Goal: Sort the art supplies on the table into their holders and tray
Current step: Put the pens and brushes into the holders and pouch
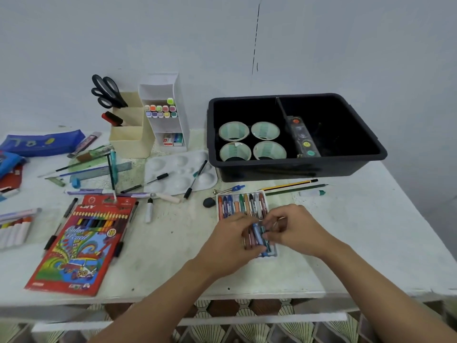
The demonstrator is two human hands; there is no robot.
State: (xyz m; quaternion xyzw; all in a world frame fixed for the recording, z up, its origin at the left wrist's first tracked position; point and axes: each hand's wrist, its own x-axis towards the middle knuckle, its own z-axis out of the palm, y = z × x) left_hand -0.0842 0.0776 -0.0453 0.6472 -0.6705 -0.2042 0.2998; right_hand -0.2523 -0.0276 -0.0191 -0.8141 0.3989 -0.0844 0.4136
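Our left hand (232,241) and right hand (295,231) both curled, pinching a blue crayon (258,235), above the white crayon tray (244,193), on the counter (173,243).

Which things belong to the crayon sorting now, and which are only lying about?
In hand: left hand, right hand, the blue crayon both hold, crayon tray.
Lying about: pencil box, palette, bin, scissors, markers.
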